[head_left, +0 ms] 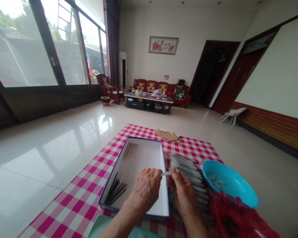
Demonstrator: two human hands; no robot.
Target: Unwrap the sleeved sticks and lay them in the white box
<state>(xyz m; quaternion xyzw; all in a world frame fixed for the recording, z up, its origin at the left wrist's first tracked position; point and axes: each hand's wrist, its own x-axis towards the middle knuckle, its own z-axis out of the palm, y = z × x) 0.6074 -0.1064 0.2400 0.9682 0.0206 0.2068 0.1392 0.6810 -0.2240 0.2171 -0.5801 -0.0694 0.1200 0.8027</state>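
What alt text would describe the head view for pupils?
A person's left hand and right hand hold a small whitish piece near the right edge of a shallow box containing dark sticks, on a pink-checked cloth. Right of the box are greyish rods and a blue bowl.

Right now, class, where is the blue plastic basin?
In the head view, the blue plastic basin sits on the right, beside the row of pen-like sticks and just beyond the red plastic bag.
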